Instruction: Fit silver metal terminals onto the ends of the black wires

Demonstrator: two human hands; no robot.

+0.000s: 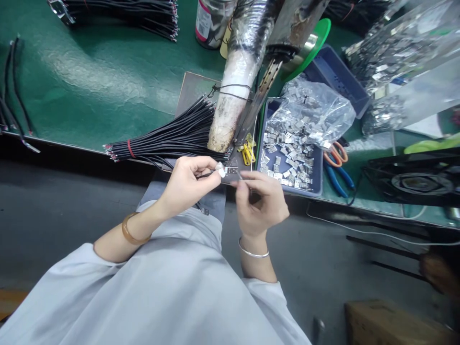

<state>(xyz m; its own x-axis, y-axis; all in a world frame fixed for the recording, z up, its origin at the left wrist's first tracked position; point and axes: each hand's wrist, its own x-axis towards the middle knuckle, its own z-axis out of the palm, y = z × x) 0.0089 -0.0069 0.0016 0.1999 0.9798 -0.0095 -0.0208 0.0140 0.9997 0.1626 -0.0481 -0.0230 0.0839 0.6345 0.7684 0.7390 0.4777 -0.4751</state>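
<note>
My left hand [189, 184] pinches a thin black cable between thumb and fingers, with white covering on its fingertips. At the cable's end, a small flat metal connector [231, 170] sticks out to the right. My right hand [261, 199] is closed in a pinch just beside the connector; a thin sliver shows at its fingertips, too blurred to name. Behind my left hand lies a bundle of black cables [172, 134] with a red tie. A blue tray [315, 184] of small metal connector shells [293, 158] stands to the right of my right hand.
Above my hands slopes a plastic-wrapped tube [239, 72] beside a metal arm. A yellow cutter-like tool [247, 152] lies near the tray. Pliers [339, 177], a black fan [420, 177] and bags of metal parts [391, 62] are at right. The green table [89, 86] carries another cable bundle [125, 14].
</note>
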